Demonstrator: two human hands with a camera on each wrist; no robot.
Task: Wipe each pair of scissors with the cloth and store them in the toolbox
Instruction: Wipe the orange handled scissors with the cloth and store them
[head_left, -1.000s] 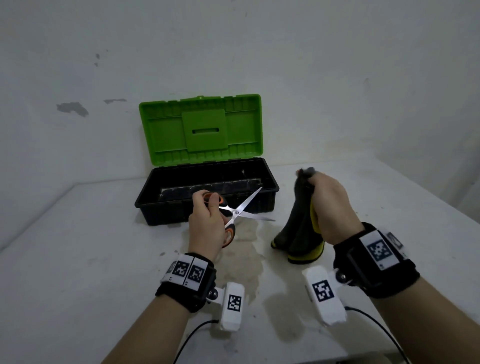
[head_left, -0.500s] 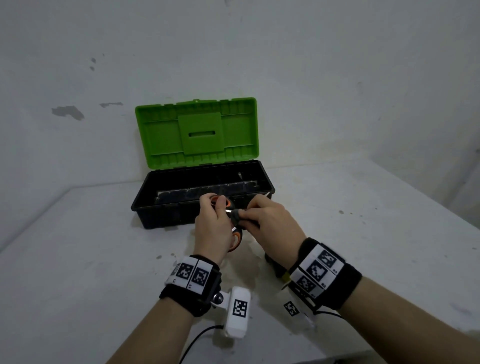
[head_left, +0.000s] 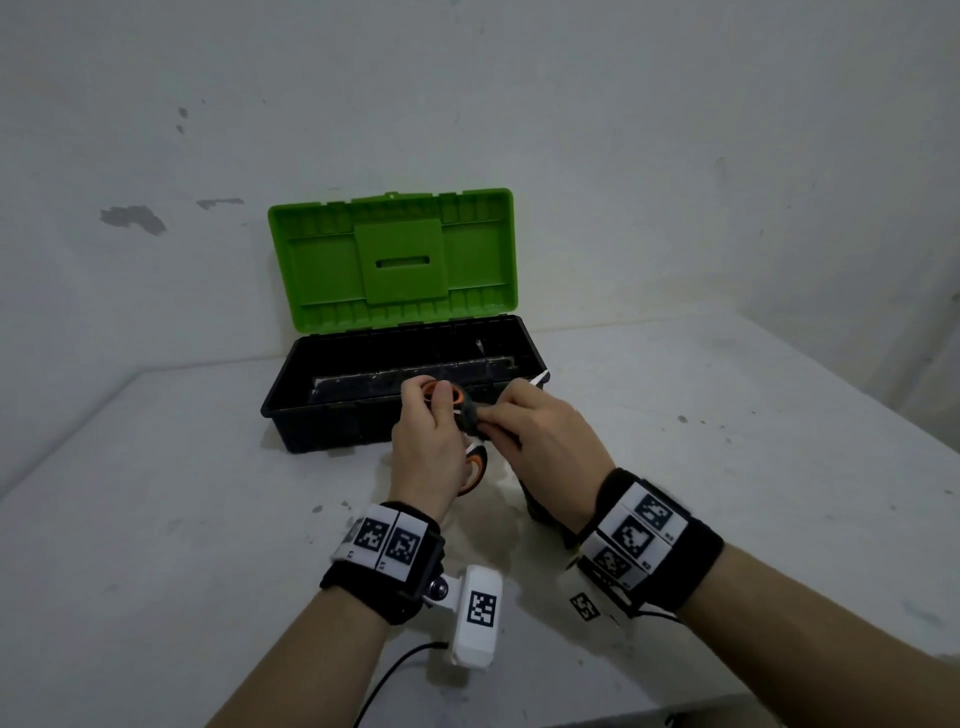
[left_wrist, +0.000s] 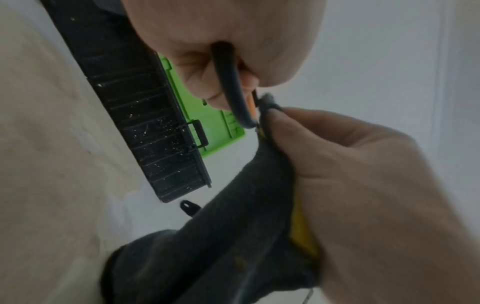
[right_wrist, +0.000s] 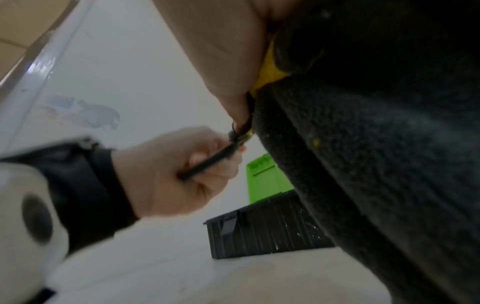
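My left hand (head_left: 431, 441) grips the orange-and-black handles of a pair of scissors (head_left: 475, 462), held just in front of the open toolbox (head_left: 322, 431). My right hand (head_left: 540, 436) holds a dark grey cloth with a yellow edge (left_wrist: 233, 236), pinched around the blades close to the pivot. A white blade tip (head_left: 540, 376) pokes out past the right hand's fingers. In the left wrist view a black handle loop (left_wrist: 233, 92) runs through the left hand's fingers (left_wrist: 202, 82). The cloth (right_wrist: 376, 164) fills most of the right wrist view.
The toolbox has a black tray and a green lid (head_left: 392, 260) standing upright against the white wall. A small black object (left_wrist: 188, 206) lies on the white table (head_left: 156, 519) by the box's corner. Damp stains mark the tabletop under my hands.
My right hand brought the cloth from the table's right side over to the scissors and closed it around the blades. The open blades are now covered. Both hands sit closer to the toolbox.
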